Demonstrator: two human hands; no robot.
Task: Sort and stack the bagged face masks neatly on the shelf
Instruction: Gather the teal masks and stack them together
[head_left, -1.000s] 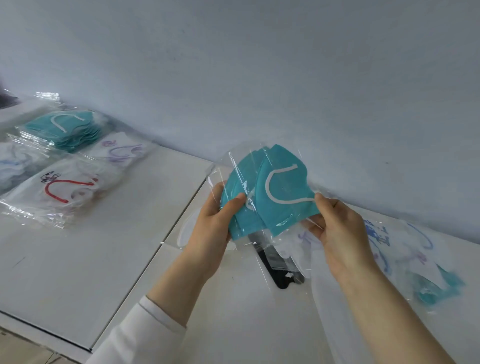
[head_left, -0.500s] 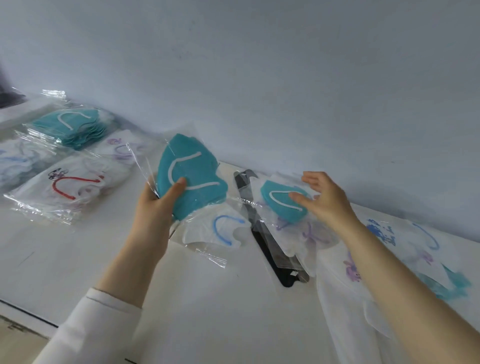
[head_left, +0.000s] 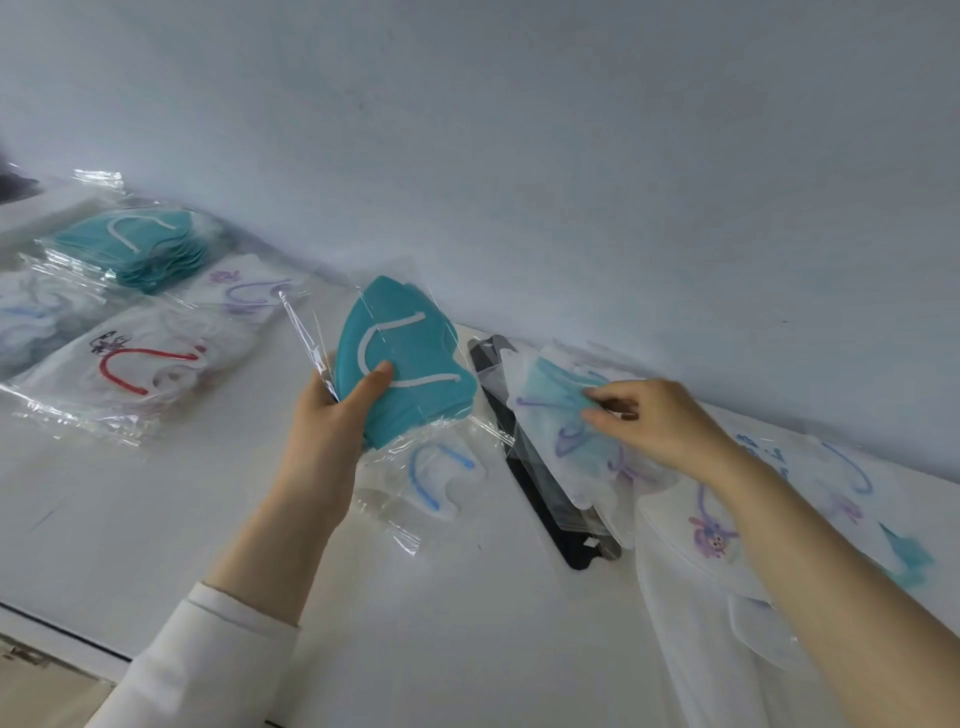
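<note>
From the head camera, the left hand (head_left: 327, 415) holds a bagged teal mask (head_left: 402, 364) above the white shelf (head_left: 467, 623), thumb pressed across its front and the other fingers closed behind the clear bag. The right hand (head_left: 660, 426) reaches into the loose pile of bagged masks (head_left: 582, 447) at the right, its fingers (head_left: 602, 402) pinched on the edge of a white bag with a teal mask showing through. Under that pile lies a black bagged mask (head_left: 550, 514). Just below the held bag lies a white mask with a blue ear loop (head_left: 441, 478). Far left, against the wall, sits a neat stack of teal masks (head_left: 135, 249), with a white mask with a red loop (head_left: 140, 364) nearer the shelf's front edge.
</note>
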